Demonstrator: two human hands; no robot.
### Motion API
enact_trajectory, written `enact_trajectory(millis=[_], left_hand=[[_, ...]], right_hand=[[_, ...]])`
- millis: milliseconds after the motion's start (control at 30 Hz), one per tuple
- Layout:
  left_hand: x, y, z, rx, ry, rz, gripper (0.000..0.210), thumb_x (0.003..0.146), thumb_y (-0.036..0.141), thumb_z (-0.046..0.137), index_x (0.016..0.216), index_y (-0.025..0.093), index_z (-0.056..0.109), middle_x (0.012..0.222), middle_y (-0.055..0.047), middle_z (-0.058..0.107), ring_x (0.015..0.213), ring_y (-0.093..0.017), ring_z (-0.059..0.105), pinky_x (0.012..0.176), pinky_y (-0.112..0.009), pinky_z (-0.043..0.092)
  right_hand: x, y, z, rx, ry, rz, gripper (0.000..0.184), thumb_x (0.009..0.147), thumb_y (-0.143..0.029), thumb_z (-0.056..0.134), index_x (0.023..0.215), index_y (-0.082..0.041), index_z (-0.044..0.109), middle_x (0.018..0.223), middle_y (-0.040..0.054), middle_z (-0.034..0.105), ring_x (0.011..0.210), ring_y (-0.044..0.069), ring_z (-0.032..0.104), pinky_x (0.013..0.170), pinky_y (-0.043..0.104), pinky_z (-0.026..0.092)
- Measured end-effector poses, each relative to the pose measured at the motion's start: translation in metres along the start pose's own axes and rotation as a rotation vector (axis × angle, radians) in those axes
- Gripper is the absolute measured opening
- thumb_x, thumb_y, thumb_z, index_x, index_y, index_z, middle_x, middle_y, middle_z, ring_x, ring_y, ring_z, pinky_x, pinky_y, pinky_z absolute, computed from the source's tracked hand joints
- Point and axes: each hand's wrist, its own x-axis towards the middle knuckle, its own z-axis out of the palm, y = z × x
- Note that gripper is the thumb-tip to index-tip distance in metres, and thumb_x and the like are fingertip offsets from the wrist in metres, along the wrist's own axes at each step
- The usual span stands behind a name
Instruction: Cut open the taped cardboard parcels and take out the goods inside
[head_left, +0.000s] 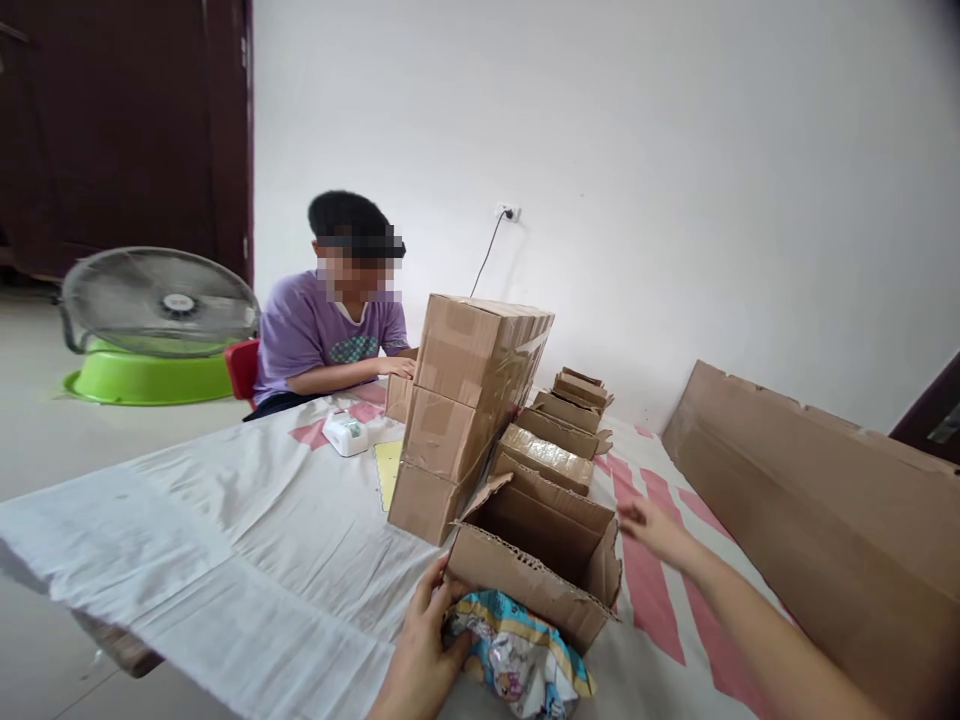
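Because the crinkly bag sits right by the front of the open box, we think it could get squashed if the box slid toward us. Our left hand curls around the bag's left end, fingers by the box corner, but we can't tell if it grips tightly. Our right hand is loose, with nothing in it that we can see, just beside the box's right side; a bump there might bend the torn flap. A hard shove on the box could tip the tall stack.

The picture's edge cuts off the bag's bottom, and we can't see inside it. Our right fingers are blurry, so we can't tell if they touch the box. Farther off, the stack hides part of the other person.
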Motion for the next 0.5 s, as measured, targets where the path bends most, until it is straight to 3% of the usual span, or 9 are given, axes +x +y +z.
enact_trajectory(millis=[100, 233, 367, 500], left_hand=[[0.0, 0.002, -0.001, 0.008, -0.038, -0.008, 0.045, 0.061, 0.006, 0.057, 0.1, 0.025, 0.07, 0.144, -0.005, 0.043, 0.133, -0.031, 0.045, 0.108, -0.051, 0.041], [-0.003, 0.005, 0.001, 0.029, 0.028, -0.01, 0.052, 0.057, 0.002, 0.056, 0.1, 0.027, 0.07, 0.143, -0.004, 0.045, 0.13, -0.031, 0.048, 0.107, -0.049, 0.044], [-0.006, 0.004, 0.004, 0.059, 0.019, 0.003, 0.056, 0.052, -0.001, 0.054, 0.099, 0.026, 0.069, 0.145, -0.007, 0.043, 0.131, -0.031, 0.046, 0.105, -0.046, 0.046], [-0.006, 0.002, 0.004, 0.105, 0.001, 0.003, 0.046, 0.053, 0.004, 0.06, 0.093, 0.024, 0.07, 0.143, -0.011, 0.046, 0.128, -0.032, 0.049, 0.102, -0.041, 0.048]], right_hand=[[0.066, -0.027, -0.007, -0.231, 0.158, -0.082, 0.04, 0.08, -0.037, 0.059, 0.116, -0.018, 0.059, 0.125, 0.0132, 0.061, 0.119, 0.028, 0.054, 0.102, 0.043, 0.039], [0.138, -0.057, 0.009, -0.49, 0.198, -0.119, 0.064, 0.077, -0.036, 0.069, 0.131, -0.011, 0.048, 0.137, 0.0192, 0.049, 0.131, 0.033, 0.041, 0.108, 0.044, 0.033], [0.185, -0.065, 0.03, -0.682, 0.09, -0.117, 0.048, 0.087, -0.039, 0.062, 0.127, -0.017, 0.051, 0.133, 0.0116, 0.052, 0.12, 0.027, 0.052, 0.1, 0.05, 0.042], [0.209, -0.057, 0.042, -0.814, -0.042, -0.107, 0.035, 0.091, -0.037, 0.058, 0.121, -0.017, 0.056, 0.121, 0.0076, 0.059, 0.104, 0.022, 0.06, 0.089, 0.045, 0.051]])
